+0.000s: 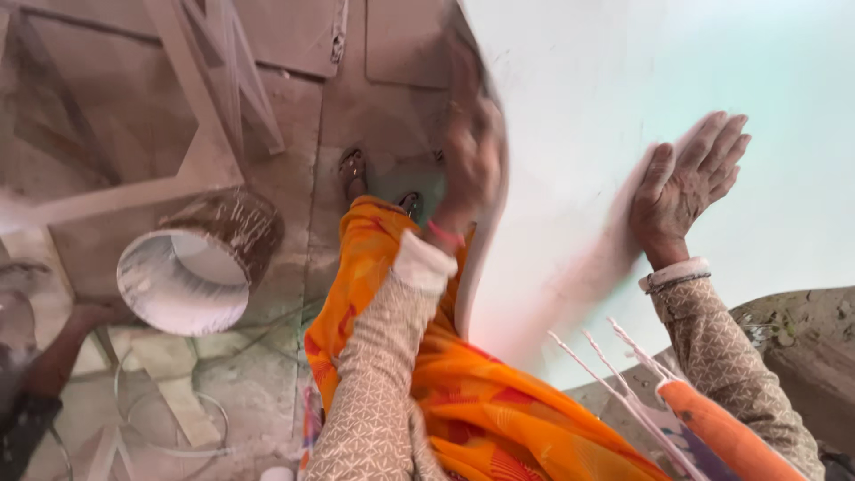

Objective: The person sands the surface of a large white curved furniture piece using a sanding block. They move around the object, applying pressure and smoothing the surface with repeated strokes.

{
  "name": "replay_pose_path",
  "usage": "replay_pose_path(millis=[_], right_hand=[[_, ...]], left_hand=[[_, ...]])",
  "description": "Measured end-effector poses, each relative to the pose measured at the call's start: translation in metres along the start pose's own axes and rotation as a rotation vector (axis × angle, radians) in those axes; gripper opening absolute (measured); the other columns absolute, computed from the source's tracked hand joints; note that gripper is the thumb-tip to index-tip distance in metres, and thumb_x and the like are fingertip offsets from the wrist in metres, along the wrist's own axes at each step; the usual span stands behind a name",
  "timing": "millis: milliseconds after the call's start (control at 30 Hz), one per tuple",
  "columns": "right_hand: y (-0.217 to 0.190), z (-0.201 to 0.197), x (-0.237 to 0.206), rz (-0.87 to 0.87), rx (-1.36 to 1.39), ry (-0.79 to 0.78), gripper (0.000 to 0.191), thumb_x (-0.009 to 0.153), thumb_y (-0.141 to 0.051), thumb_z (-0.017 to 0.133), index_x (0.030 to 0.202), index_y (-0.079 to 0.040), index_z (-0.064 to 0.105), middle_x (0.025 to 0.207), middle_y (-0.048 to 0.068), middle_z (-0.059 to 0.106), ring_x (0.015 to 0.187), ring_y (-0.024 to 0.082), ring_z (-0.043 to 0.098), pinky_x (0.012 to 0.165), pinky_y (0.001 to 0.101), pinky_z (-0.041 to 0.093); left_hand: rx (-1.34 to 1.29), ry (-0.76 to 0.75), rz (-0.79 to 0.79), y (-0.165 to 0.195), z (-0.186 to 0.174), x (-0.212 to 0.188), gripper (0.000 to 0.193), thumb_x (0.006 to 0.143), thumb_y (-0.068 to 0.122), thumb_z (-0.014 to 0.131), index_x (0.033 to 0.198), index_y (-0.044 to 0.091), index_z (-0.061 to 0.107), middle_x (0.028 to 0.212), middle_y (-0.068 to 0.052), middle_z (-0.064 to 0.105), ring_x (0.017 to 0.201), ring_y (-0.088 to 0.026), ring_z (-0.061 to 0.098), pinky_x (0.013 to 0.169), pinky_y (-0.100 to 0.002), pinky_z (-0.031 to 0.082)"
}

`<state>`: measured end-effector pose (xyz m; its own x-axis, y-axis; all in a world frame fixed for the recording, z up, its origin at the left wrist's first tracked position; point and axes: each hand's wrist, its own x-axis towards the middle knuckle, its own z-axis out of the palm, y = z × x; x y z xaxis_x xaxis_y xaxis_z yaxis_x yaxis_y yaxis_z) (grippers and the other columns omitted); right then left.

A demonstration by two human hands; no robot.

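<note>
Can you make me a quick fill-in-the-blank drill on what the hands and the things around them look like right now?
1. The right hand lies flat, fingers together, on the large ____ sheet.
2. The left hand is at the sheet's ____, blurred.
3. On the floor lies a short hollow ____ on its side.
4. The cloth draped over the person's front is ____.

Missing words: white; edge; cylinder; orange

1. The large sheet is showing plain white.
2. The draped cloth is glowing orange with red patches.
3. The sleeves are showing beige with a white lattice.
</note>
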<state>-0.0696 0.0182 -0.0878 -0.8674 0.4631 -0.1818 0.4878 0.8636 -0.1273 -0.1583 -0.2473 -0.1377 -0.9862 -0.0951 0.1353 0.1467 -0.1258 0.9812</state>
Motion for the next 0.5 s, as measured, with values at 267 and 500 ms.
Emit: replay_pose_path(millis=[267,500], right_hand=[[-0.005,-0.001,-0.003,-0.004,-0.012,0.033,0.079,0.115,-0.059,0.024,0.172,-0.008,0.007,0.179,0.019,0.0,0.166,0.04,-0.003,0.132,0.0642,-0.002],[-0.006,-0.004,-0.006,0.012,0.01,0.02,0.077,0.114,-0.056,0.026,0.171,-0.006,0.012,0.178,0.02,0.003,0.165,0.041,0.0,0.131,0.065,0.0]], left_hand=[[0.047,-0.041,-0.339,-0.027,-0.022,0.042,0.057,0.111,0.042,0.038,0.15,0.002,0.053,0.092,-0.012,0.061,0.078,-0.022,0.054,0.071,-0.037,0.048],[0.023,-0.127,-0.166,0.007,-0.019,0.016,0.058,0.12,0.044,0.027,0.166,0.008,0.026,0.176,-0.013,0.019,0.167,-0.03,0.019,0.14,-0.043,0.018]])
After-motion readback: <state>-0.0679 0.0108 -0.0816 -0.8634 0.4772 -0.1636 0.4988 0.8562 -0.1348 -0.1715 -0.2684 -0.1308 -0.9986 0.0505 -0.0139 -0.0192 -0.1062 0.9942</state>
